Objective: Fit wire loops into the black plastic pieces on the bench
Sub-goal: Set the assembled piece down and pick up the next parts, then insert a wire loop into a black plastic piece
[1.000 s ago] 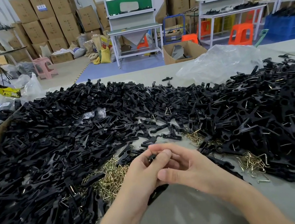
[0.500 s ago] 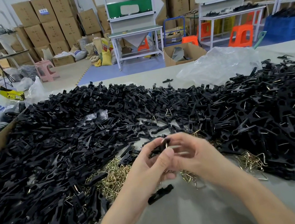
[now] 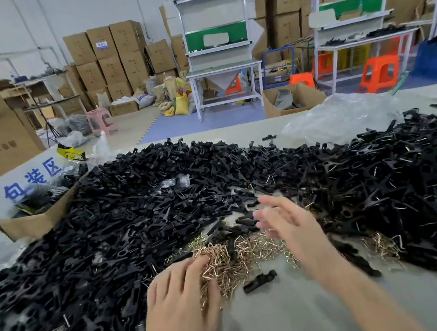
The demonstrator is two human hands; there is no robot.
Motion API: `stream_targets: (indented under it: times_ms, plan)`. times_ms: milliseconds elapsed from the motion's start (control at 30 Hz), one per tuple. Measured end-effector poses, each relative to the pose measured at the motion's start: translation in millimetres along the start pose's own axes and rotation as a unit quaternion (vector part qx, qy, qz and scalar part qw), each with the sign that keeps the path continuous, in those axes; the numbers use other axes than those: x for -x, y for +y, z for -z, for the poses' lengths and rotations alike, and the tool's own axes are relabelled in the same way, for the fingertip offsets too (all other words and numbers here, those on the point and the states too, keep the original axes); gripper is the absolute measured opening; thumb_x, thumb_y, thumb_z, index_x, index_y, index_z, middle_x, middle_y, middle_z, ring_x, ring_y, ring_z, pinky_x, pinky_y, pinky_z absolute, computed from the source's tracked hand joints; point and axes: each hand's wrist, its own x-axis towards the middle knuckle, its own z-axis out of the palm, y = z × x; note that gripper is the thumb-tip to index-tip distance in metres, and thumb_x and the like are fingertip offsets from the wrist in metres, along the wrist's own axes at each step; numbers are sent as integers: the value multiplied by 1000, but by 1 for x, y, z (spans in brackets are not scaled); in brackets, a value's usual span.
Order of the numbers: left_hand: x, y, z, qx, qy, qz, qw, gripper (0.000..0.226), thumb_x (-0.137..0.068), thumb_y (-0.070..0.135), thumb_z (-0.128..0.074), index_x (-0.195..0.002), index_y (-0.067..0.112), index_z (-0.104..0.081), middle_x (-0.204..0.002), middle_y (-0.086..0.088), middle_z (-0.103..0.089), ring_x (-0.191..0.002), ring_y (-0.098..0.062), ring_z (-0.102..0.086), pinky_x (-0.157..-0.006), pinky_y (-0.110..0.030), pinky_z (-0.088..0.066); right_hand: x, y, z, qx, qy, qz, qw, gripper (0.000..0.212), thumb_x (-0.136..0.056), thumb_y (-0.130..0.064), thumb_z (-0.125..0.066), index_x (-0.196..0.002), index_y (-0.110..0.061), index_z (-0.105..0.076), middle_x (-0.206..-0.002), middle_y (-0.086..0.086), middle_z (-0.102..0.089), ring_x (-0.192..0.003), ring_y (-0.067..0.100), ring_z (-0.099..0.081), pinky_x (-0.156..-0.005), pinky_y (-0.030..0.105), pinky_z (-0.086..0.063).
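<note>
Grey bench (image 3: 269, 328) in a warehouse of stacked boxes (image 3: 111, 58); black pieces (image 3: 113, 236) beyond counting; two hands: left hand (image 3: 180, 297) relaxed on loops (image 3: 236, 255); right hand (image 3: 286, 223) splayed, empty.

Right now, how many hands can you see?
2. The left hand touches the pile of wire loops; the right hand, blurred with fingers spread, is just right of it, by the black plastic pieces. No others show.
</note>
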Motion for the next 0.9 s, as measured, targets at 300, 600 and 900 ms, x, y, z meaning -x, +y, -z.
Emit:
stream_targets:
  times_ms: [300, 600, 900]
  plan:
    - [-15, -20, -8, -140, -179, 115, 967, 73, -92, 59, -21, -141, 19, -59, -140, -12, -60, -133, -37, -51, -111, -53, -37, 24, 37, -28, 419, 11, 174, 891, 38, -104, -30, -42, -140, -32, -54, -134, -18, -55, -125, -2, -40, -115, 23, -30]
    - [-59, -32, -33, -163, -143, 106, 971, 61, -94, 53, -34, -108, 9, -73, -96, -13, -72, -101, -37, -61, -83, -49, -48, 25, 38, -28, 433, 17, 158, 887, 37, -105, -23, -44, -140, -27, -54, -133, -13, -56, -125, 5, -42, -111, 22, -32]
    - [-59, -37, -40, 13, 43, 54, 998, 26, -101, 28, -36, -108, 12, -56, -100, -1, -57, -86, -19, -56, -83, -32, -40, 22, 32, -25, 367, 37, 141, 919, 34, -102, -20, -47, -132, -29, -60, -124, -20, -56, -119, -4, -40, -106, 17, -32]
